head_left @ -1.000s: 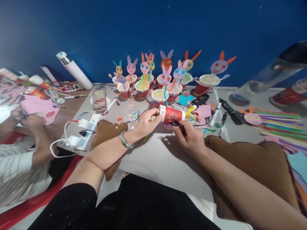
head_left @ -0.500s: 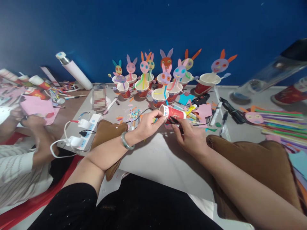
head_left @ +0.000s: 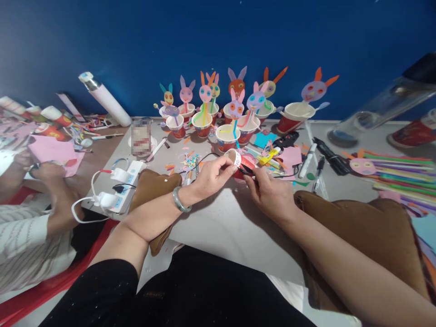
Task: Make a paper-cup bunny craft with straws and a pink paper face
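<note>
Right now a red paper cup (head_left: 239,161) is gripped on its side above the grey table (head_left: 225,222), just in front of the row of bunny cups (head_left: 235,119). The left hand (head_left: 211,175) is closed on the cup's white rim, thumb and fingers pinching it, with the mouth turned toward the camera. The right hand (head_left: 269,193) is clamped around a dark, thin tool (head_left: 247,170), and its tip is pressed against the cup's side; whether it is a pen or a cutter cannot be made out. Some blue and red printing is seen on the cup's white band, but it is too small to be read. Most of the cup's red body is hidden behind the two hands. A boxed item (head_left: 141,137) farther back is blurred out, so no label is legible there. Markers (head_left: 307,160) and coloured straws (head_left: 398,175) are scattered to the right, the straws cut off at the frame edge. At far left, another person's hands (head_left: 41,172) are seen at pink paper (head_left: 51,152), partly smeared. A brown cushion (head_left: 357,236) is pinned under the right forearm.
</note>
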A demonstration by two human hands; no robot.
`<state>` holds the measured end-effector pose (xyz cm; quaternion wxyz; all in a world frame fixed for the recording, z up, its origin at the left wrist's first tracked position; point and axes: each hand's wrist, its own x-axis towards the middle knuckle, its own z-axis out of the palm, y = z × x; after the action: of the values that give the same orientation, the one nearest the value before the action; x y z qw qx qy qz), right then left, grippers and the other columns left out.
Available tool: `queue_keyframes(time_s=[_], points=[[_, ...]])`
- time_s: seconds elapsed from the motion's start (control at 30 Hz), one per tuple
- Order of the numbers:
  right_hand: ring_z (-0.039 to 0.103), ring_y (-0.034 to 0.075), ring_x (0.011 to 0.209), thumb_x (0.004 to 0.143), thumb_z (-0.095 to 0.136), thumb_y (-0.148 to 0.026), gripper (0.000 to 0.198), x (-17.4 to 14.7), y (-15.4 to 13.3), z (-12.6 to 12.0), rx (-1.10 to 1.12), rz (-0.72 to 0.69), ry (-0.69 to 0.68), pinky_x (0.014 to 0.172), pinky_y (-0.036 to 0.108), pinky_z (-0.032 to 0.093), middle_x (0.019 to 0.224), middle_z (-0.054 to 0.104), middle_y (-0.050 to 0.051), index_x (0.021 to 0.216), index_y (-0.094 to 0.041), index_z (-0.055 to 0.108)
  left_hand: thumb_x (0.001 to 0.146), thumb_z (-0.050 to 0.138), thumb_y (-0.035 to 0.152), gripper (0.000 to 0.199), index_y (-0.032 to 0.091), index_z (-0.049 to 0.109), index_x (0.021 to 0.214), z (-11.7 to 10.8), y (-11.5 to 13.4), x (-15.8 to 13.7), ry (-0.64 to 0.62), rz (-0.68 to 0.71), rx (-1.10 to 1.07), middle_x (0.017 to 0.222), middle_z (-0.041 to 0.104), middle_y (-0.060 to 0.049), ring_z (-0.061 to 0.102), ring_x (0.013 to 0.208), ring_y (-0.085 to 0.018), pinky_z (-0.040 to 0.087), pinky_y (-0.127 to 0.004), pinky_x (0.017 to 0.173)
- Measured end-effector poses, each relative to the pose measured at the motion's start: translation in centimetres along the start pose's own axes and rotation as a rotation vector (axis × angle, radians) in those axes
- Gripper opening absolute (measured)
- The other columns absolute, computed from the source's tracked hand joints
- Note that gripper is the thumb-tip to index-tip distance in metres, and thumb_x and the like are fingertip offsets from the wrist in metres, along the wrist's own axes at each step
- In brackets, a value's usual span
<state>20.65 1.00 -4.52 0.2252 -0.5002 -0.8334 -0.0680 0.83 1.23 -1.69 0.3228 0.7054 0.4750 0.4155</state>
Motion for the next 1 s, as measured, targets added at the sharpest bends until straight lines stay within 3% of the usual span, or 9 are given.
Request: queue_keyframes(time_s=[0.27,1.0], points=[[0.051,0.015,0.05,0.103,0.03,-0.044,0.047,0.02,-0.07,-0.24,-0.031,-0.022,0.017,0.05,0.028,0.016,0.069,0.067,0.008,0.092,-0.015,0.065,0.089,0.057,0.032,0.016,0.018,0.058,0.081,0.28,-0.13,-0.03,-0.003,-0.034,-0.079,0.076,0.062,0.0,0.054,0.071,-0.012,0.044,-0.024,0.065],[0.051,0.016,0.051,0.103,0.029,-0.04,0.047,-0.05,-0.24,-0.4,-0.02,-0.032,0.014,0.049,0.028,0.018,0.067,0.066,0.009,0.091,-0.014,0.066,0.09,0.058,0.038,0.022,0.018,0.058,0.081,0.37,-0.2,0.03,0.034,-0.078,-0.163,0.076,0.06,0.0,0.051,0.068,-0.01,0.043,-0.023,0.062]])
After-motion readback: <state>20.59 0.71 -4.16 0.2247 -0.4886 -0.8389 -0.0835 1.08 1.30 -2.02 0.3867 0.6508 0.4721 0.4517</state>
